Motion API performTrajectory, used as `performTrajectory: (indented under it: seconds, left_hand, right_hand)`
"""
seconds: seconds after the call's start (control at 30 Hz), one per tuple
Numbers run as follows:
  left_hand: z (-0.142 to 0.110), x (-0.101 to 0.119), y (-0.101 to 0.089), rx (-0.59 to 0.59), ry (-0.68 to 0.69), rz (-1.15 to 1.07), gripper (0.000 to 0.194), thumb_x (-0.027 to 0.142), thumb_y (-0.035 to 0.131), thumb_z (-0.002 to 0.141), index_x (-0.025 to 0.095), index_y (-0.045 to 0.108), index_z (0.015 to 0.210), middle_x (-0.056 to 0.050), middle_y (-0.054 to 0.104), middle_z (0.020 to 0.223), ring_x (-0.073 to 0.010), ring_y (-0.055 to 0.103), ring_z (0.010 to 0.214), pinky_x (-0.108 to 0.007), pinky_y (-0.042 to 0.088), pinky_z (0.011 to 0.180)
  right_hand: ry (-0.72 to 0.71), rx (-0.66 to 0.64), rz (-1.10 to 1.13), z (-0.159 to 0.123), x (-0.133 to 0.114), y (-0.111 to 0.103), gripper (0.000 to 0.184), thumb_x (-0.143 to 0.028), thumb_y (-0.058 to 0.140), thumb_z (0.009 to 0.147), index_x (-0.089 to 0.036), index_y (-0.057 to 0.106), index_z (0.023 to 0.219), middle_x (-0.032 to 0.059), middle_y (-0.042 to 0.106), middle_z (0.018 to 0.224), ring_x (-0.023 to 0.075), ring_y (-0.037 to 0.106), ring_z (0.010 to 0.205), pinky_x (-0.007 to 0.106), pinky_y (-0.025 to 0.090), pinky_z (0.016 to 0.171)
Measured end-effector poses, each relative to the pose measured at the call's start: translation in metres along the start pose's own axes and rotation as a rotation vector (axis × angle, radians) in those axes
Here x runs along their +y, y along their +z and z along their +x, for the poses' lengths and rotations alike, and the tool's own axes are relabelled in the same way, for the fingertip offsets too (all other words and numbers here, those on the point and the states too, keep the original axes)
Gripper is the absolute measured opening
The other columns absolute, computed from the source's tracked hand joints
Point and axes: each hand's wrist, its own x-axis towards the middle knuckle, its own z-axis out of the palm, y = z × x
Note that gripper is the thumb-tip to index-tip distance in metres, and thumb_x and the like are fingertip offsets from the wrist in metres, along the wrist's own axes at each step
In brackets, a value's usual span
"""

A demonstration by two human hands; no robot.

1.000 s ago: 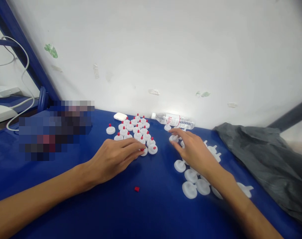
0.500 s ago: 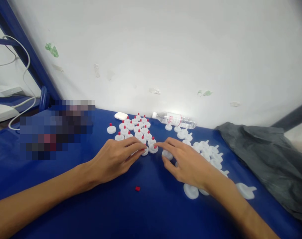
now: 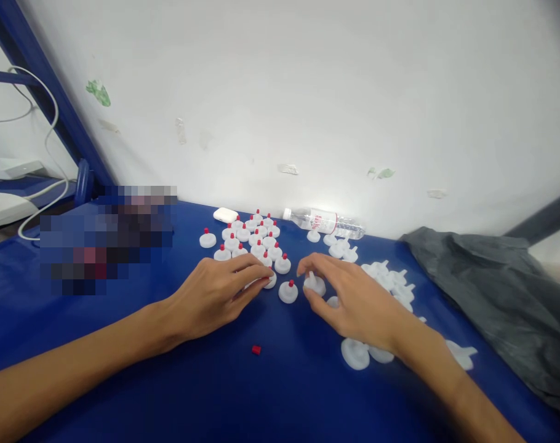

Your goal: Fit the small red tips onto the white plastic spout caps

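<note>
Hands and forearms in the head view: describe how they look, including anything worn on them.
The left hand and right hand are bare, with slender fingers. Both forearms are slim and uncovered up to the picture's edge. No sleeve, glove, ring, watch or marking can be seen.

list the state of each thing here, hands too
clear bottle: capped, on its side
left nozzle lids: red caps on
right nozzle lids: uncapped, bare tips
loose red cap: off any lid
white case: looks shut
grey cloth: crumpled
left hand: fingers drawn in, grip unclear
right hand: open, fingers curved
</note>
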Motion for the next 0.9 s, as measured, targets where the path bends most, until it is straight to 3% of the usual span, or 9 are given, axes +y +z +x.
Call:
performTrajectory:
  seconds: [0.13, 0.23, 0.37, 0.53, 0.7, 0.9]
  left_hand:
    - [0.000, 0.000, 0.001, 0.002, -0.002, 0.000, 0.012, 0.020, 0.057, 0.106, 0.021, 0.067, 0.114, 0.000, 0.079, 0.102, -0.0131, 0.078, 0.079, -0.022, 0.055, 0.061]
    - [-0.001, 0.000, 0.001, 0.002, -0.005, 0.007, 0.013, 0.020, 0.057, 0.106, 0.021, 0.067, 0.113, 0.000, 0.080, 0.102, -0.0130, 0.078, 0.078, -0.022, 0.056, 0.061]
    - [-0.001, -0.002, 0.003, 0.005, 0.011, 0.018, 0.014, 0.022, 0.056, 0.107, 0.022, 0.068, 0.114, 0.000, 0.080, 0.102, -0.0127, 0.078, 0.078, -0.021, 0.056, 0.061]
    - [-0.002, -0.003, 0.002, 0.067, 0.076, 0.016, 0.016, 0.026, 0.056, 0.108, 0.021, 0.068, 0.117, -0.001, 0.081, 0.102, -0.0100, 0.076, 0.072, -0.019, 0.055, 0.059]
    - [-0.002, 0.001, -0.002, 0.014, 0.126, -0.025, 0.017, 0.021, 0.055, 0.108, 0.021, 0.068, 0.119, -0.003, 0.082, 0.106, -0.0102, 0.076, 0.071, -0.020, 0.054, 0.057]
    - [-0.002, 0.000, -0.003, -0.014, 0.129, -0.058, 0.017, 0.019, 0.057, 0.107, 0.021, 0.068, 0.119, -0.004, 0.082, 0.108, -0.0112, 0.077, 0.073, -0.020, 0.054, 0.059]
  right_hand:
    - [-0.006, -0.109, 0.060, -0.002, -0.010, -0.006, 0.016, -0.020, 0.056, 0.089, -0.027, 0.068, 0.097, -0.0011, 0.076, 0.094, 0.0208, 0.070, 0.081, 0.037, 0.054, 0.079]
    - [-0.034, -0.086, 0.032, -0.002, -0.009, 0.001, 0.026, -0.024, 0.056, 0.092, -0.029, 0.073, 0.110, 0.0024, 0.079, 0.106, 0.0245, 0.074, 0.092, 0.040, 0.056, 0.089]
    - [0.004, -0.054, 0.007, -0.001, 0.000, 0.010, 0.031, -0.032, 0.061, 0.096, -0.029, 0.067, 0.126, 0.0040, 0.076, 0.112, 0.0263, 0.073, 0.100, 0.045, 0.058, 0.094]
    - [-0.046, 0.051, 0.052, 0.002, 0.001, 0.015, 0.034, -0.033, 0.074, 0.093, -0.029, 0.057, 0.123, 0.0015, 0.073, 0.112, 0.0227, 0.072, 0.097, 0.042, 0.061, 0.087]
    - [-0.212, 0.153, 0.033, 0.004, -0.009, 0.021, 0.038, -0.028, 0.077, 0.092, -0.028, 0.053, 0.122, 0.0029, 0.077, 0.116, 0.0244, 0.074, 0.103, 0.043, 0.062, 0.090]
    - [-0.242, 0.203, 0.016, 0.002, -0.011, 0.023, 0.040, -0.026, 0.075, 0.094, -0.029, 0.050, 0.126, 0.0008, 0.079, 0.116, 0.0227, 0.078, 0.096, 0.039, 0.064, 0.085]
